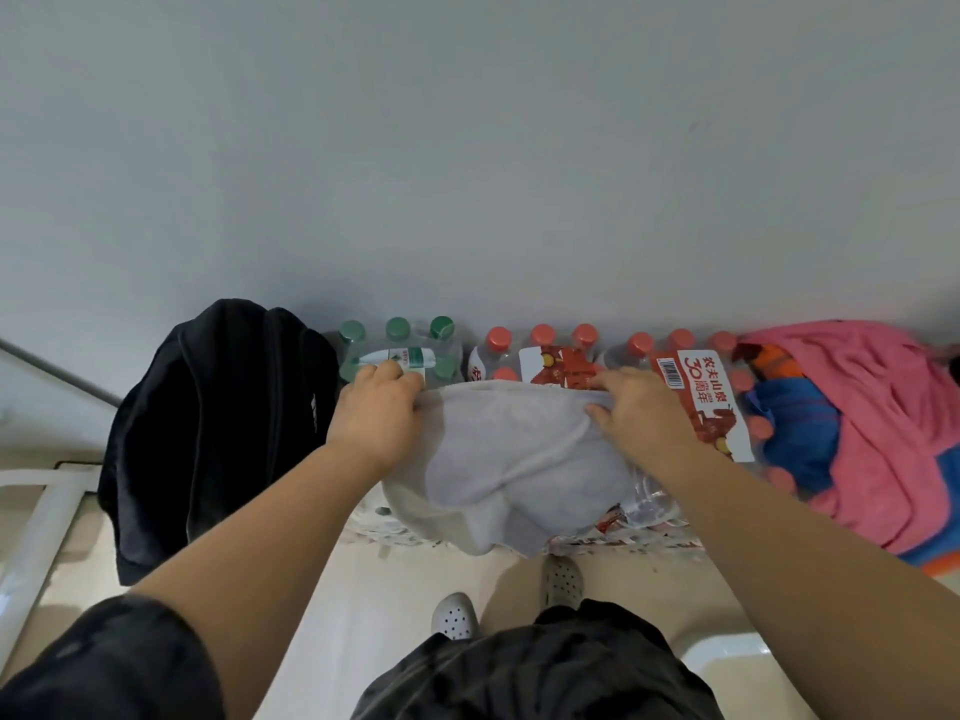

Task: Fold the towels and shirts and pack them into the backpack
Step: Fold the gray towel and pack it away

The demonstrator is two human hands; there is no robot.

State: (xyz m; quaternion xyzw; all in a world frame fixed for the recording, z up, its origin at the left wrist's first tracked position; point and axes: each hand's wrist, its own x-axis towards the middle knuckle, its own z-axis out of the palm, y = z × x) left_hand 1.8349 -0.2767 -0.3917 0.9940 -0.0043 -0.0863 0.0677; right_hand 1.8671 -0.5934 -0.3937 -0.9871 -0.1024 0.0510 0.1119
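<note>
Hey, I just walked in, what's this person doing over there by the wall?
A person stands over bottle packs stacked by the wall and uses them as a folding surface. The left hand and right hand each pinch a far corner of a grey towel, which is spread over the packs with its near end hanging off the front. A black backpack stands at the left. A pink cloth and a blue cloth lie heaped at the right, unfolded.
</note>
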